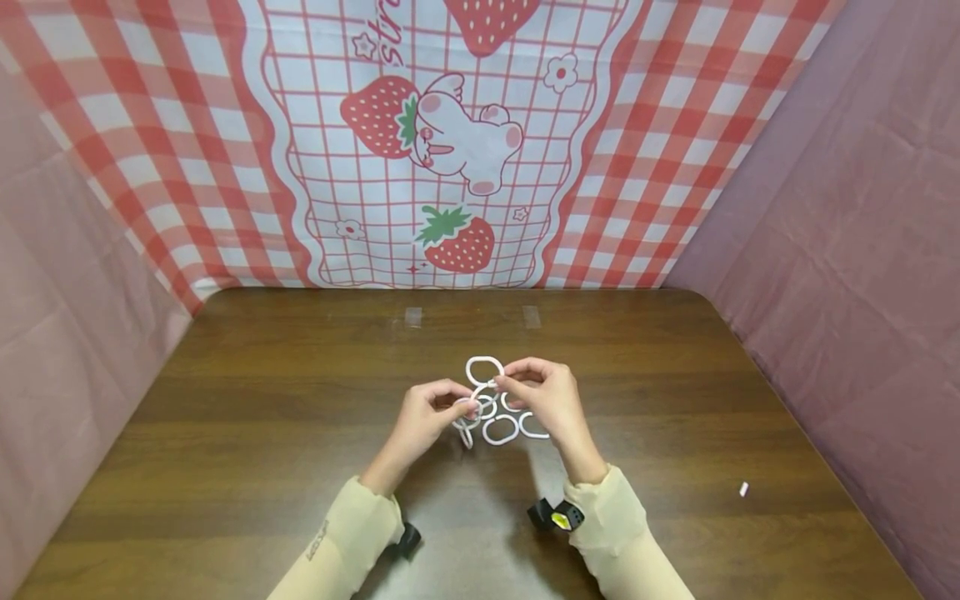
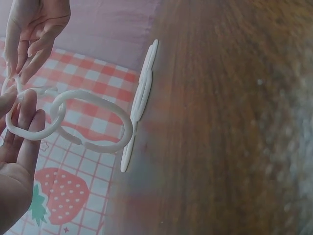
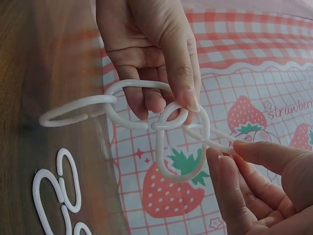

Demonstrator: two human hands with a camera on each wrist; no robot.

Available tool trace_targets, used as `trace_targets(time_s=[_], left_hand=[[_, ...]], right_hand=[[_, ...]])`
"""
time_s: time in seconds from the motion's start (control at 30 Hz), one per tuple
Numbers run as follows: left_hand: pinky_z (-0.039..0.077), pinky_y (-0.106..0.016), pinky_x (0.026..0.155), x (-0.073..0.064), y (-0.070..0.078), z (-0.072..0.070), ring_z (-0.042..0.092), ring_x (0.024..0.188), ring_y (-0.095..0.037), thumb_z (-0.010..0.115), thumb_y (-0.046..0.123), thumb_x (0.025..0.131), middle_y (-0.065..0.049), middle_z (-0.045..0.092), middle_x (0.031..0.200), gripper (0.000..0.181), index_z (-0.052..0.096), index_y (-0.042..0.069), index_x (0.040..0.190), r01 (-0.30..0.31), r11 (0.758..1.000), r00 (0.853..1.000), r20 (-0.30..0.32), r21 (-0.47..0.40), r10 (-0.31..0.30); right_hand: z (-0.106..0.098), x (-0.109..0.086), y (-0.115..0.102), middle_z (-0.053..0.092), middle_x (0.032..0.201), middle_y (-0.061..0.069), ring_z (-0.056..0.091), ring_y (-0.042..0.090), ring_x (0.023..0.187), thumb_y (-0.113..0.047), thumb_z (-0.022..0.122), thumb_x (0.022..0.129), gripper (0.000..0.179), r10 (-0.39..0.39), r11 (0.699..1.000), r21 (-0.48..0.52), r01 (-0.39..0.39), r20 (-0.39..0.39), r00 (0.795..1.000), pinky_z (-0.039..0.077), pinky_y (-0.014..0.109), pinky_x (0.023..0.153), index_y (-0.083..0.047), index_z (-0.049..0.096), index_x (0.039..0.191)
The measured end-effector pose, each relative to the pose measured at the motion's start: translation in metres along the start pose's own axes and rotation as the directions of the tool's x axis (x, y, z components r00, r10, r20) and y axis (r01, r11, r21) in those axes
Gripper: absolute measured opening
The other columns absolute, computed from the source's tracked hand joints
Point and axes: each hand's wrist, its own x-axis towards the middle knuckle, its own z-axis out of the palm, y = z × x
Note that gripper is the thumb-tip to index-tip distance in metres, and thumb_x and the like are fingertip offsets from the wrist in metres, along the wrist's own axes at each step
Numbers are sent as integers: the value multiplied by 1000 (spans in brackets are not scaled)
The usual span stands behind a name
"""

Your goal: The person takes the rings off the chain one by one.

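Note:
White oval plastic chain links, each with a small gap, hang joined in a short chain between the hands. My left hand (image 1: 426,418) pinches links of this chain between thumb and fingers. One joined link (image 2: 128,128) sticks out free beyond the left fingers. From the other side my right hand (image 1: 551,400) pinches a thin white link (image 3: 218,146) between thumb and index finger, right at the links in the left hand. In the right wrist view another link (image 3: 181,178) hangs below the left thumb. The fingers partly hide where the links meet.
Several loose white links (image 1: 499,443) lie on the brown wooden table (image 1: 285,467) beneath the hands. A small white piece (image 1: 744,489) lies at the right. Two bits of clear tape (image 1: 413,317) stick near the back edge, before a strawberry-print curtain (image 1: 315,167).

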Motion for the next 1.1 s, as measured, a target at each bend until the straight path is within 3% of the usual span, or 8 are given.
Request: trace_targets(time_s=[0.2,0.37,0.6,0.77,0.9,1.0,1.1], left_hand=[[60,-22,67,-2,-1,2,71,71,-19,73,3,84,-25,71,85,16,70,-10,92,10,1000,1000,3,12,-10],[59,-19,68,-2,-2,3,70,72,-17,73,5,84,-23,72,87,17,71,-9,93,12,999,1000,3,33,-12],[62,-39,69,-3,-2,2,72,73,-34,71,1,85,-28,70,87,16,69,-12,94,33,999,999,5,-12,-33],[62,-39,68,-2,-5,2,72,71,-32,70,0,85,-28,70,84,16,68,-12,94,43,999,999,1,-15,-43],[62,-37,65,-1,-6,2,71,68,-28,70,-1,85,-29,70,82,15,68,-12,94,37,999,999,-3,-10,-37],[62,-39,65,-1,-5,2,71,66,-21,70,0,85,-28,70,81,14,68,-11,94,31,1000,1000,-5,-5,-31],[61,-43,66,-1,-5,2,70,67,-20,70,1,85,-28,70,81,14,68,-11,94,29,1000,1000,0,-10,-29]], right_hand=[[1,-1,2,74,84,16,69,11,70,-1,73,82,18,7,1000,6,-7,-16,1000,63,39,65,10,68,95],[0,-1,2,74,84,16,70,13,70,-2,73,82,19,12,1000,11,-12,-22,1000,63,33,62,10,68,96],[0,0,3,74,84,19,71,17,69,-1,73,83,19,-6,1000,19,6,-33,999,61,29,58,11,67,96],[-6,1,2,73,86,22,69,10,65,0,72,83,21,-35,999,19,36,-47,998,61,28,57,13,66,98],[-15,4,0,74,83,15,70,7,67,0,71,84,22,-35,999,13,36,-66,997,62,27,59,14,65,100],[-25,7,0,74,82,9,69,6,68,-3,72,84,22,-40,999,-36,37,-91,995,62,28,61,12,67,100],[-38,10,2,75,84,13,68,3,66,-4,72,85,22,-45,994,-102,35,-104,994,62,32,63,10,68,100]])
